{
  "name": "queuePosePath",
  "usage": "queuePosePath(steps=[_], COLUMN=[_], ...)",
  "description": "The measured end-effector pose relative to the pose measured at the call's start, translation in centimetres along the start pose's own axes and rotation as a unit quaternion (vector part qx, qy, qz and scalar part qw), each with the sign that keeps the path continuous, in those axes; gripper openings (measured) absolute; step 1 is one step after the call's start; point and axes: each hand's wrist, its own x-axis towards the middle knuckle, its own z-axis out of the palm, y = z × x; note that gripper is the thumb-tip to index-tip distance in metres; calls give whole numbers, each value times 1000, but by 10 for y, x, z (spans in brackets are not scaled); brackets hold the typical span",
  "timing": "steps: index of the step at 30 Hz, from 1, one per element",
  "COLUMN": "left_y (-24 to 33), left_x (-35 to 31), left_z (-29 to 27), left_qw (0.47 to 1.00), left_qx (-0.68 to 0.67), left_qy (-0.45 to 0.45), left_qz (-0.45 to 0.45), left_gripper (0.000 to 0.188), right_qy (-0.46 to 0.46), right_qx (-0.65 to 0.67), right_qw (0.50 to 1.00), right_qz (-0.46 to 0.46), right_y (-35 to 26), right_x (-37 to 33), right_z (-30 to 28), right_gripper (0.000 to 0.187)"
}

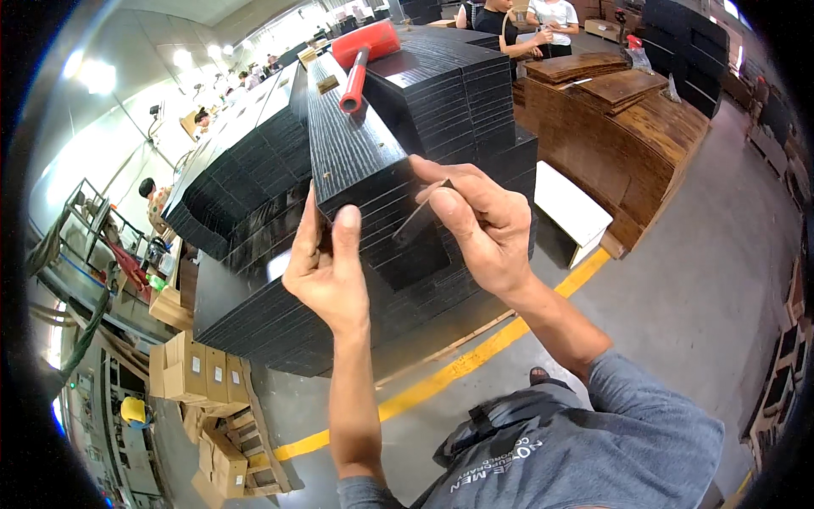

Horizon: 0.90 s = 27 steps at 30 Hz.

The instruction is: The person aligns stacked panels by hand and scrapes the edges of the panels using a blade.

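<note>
A stack of narrow black wood-grain boards [356, 136] stands in front of me with its near end facing me. My left hand [331, 263] is closed around the near left corner of the stack, thumb on the end face and fingers along the side. Between the thumb and fingers of my right hand [487, 225] is a thin, flat metal blade [414, 219], tilted close to the boards' end edges. A mallet with a red head [366, 42] and red handle lies on top of the boards, beside a small wooden block [327, 84].
More black board stacks [458, 81] surround this one. Brown wooden panels [593, 127] and a white panel [570, 208] stand to the right. Cardboard boxes [193, 366] sit at lower left. A yellow line [449, 373] crosses the floor. Other people [500, 25] stand at the back.
</note>
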Motion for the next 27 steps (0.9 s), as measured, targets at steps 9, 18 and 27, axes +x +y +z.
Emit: queuePosePath(steps=[9,18,27], left_y=[-14,-14,-20], left_x=[-5,-6,-12], left_z=[2,6,5], left_qw=[999,994,999], left_qx=[37,83,7], left_qy=[-24,26,29], left_qz=[-1,65,13], left_gripper=[55,25,41], right_qy=[-32,-24,-17], right_qx=[37,42,47], right_qw=[999,999,998], right_qz=[-18,23,41], right_y=[15,8,8], right_x=[-5,-10,-12], right_z=[0,1,-2], right_gripper=[20,19,19])
